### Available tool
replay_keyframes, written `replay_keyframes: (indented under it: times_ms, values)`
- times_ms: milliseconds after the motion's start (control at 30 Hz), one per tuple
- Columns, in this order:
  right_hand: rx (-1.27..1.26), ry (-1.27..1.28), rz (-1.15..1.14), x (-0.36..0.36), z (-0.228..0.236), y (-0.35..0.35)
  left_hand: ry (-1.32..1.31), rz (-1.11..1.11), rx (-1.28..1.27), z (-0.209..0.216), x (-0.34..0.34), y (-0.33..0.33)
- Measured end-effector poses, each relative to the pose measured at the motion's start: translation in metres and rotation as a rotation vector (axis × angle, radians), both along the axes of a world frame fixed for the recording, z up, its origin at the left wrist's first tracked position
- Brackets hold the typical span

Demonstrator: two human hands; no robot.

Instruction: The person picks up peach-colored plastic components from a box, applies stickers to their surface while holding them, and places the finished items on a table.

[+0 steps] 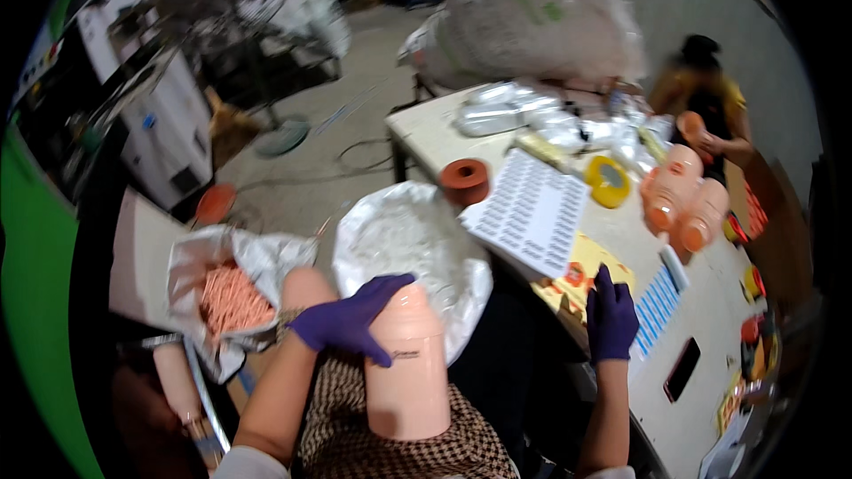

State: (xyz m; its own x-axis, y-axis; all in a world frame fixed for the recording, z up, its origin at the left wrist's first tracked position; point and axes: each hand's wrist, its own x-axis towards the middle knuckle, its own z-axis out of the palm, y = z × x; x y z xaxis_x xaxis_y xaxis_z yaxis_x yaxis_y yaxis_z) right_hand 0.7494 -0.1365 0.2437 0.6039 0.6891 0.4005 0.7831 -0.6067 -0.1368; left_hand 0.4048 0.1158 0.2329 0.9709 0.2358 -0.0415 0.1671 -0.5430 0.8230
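A peach-coloured plastic bottle (408,395) with a narrower domed top and small dark lettering on its side stands on my lap. My left hand (355,315), in a purple glove, grips it around the shoulder, thumb and fingers spread over it. My right hand (612,319), also gloved in purple, is raised at the table's near edge. Its index finger points up and the other fingers are partly bent; I see nothing held in it. Beside it lie a yellow sheet (581,266) with a reddish round sticker and a white sheet (532,208) with rows of dark print.
The table (426,129) also bears a brown tape roll (465,181), a yellow tape roll (608,181), peach bottles (706,215), a blue-striped sheet (657,306) and a phone (682,370). A white sack (390,231) and a bag of peach pieces (235,297) stand nearby. Another person (737,115) holds a bottle.
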Motion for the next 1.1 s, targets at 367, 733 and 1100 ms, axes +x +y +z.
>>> replay_keyframes:
  times_ms: [367,733,1100]
  values:
    - [-0.147,0.535,1.121,-0.148,-0.076,0.001,-0.174,0.67,-0.301,-0.027,-0.036,0.021]
    - [0.738,1.303,0.758,-0.072,-0.122,0.033,-0.657,0.656,-0.923,0.0,0.025,0.034]
    - [0.917,0.258,-0.097,0.174,0.03,-0.034,-0.041,0.129,-0.981,-0.074,0.087,-0.016]
